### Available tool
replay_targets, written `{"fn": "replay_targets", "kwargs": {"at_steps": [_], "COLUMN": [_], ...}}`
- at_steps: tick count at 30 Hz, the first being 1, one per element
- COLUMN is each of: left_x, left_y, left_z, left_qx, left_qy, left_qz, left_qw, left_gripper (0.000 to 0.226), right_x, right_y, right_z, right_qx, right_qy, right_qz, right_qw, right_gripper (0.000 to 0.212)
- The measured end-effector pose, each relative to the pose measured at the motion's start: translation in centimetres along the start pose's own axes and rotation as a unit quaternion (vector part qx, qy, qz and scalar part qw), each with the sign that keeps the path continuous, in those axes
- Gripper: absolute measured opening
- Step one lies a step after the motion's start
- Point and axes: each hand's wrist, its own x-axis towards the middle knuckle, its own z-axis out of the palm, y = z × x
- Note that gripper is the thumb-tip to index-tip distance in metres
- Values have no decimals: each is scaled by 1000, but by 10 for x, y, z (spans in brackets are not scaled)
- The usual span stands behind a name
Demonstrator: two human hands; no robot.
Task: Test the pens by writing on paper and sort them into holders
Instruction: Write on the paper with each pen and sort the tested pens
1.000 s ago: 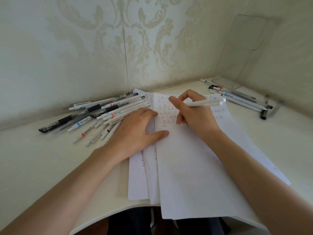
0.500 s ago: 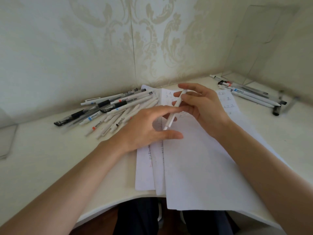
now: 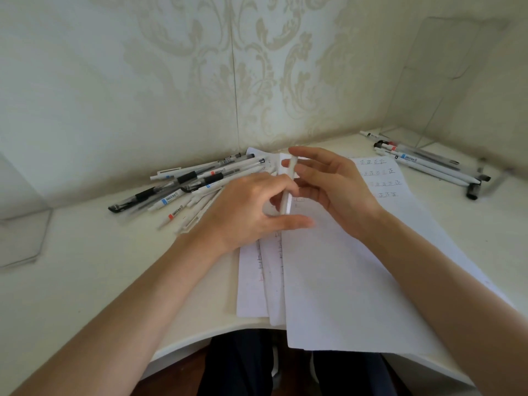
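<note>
Above the middle of the paper (image 3: 343, 267), both hands meet around one white pen (image 3: 289, 190), which stands nearly upright with its far end between the right fingers. The left hand (image 3: 248, 207) pinches the lower barrel between thumb and fingertips; the right hand (image 3: 334, 190) is half open, its fingers curled loosely about the upper part rather than gripping it. My guess is that the pen is being passed across or capped after a trial — rows of written marks (image 3: 377, 175) show on the sheet at far right.

Untested pens (image 3: 188, 187) lie in a loose heap at far left, partly under the left hand, within easy reach. A smaller group of pens (image 3: 423, 164) lies at far right by the foot of a clear holder (image 3: 445, 90), probably the sorted ones.

Whether the pen has a cap on is hard to tell, since fingers cover its tip. A second clear holder (image 3: 20, 221) is cut off at the left edge, and the heap's near pens are hidden.
</note>
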Motion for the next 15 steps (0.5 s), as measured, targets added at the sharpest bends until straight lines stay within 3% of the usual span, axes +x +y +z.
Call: {"fn": "replay_targets", "kwargs": {"at_steps": [5, 10, 12, 15], "left_x": [-1, -10, -9, -1], "left_y": [-32, -47, -41, -24], "left_z": [-11, -9, -6, 0], "left_qx": [101, 293, 317, 231], "left_qy": [94, 72, 88, 97], "left_qz": [-143, -330, -314, -166], "left_qw": [980, 894, 891, 954], "left_gripper": [34, 25, 27, 34], "right_x": [3, 4, 3, 4], "right_y": [3, 6, 6, 2], "right_z": [-9, -12, -10, -16], "right_qx": [-79, -175, -228, -315], "right_qy": [76, 97, 88, 98], "right_qz": [-10, -19, -23, -53], "right_qw": [994, 980, 969, 943], "right_gripper": [26, 22, 21, 20]}}
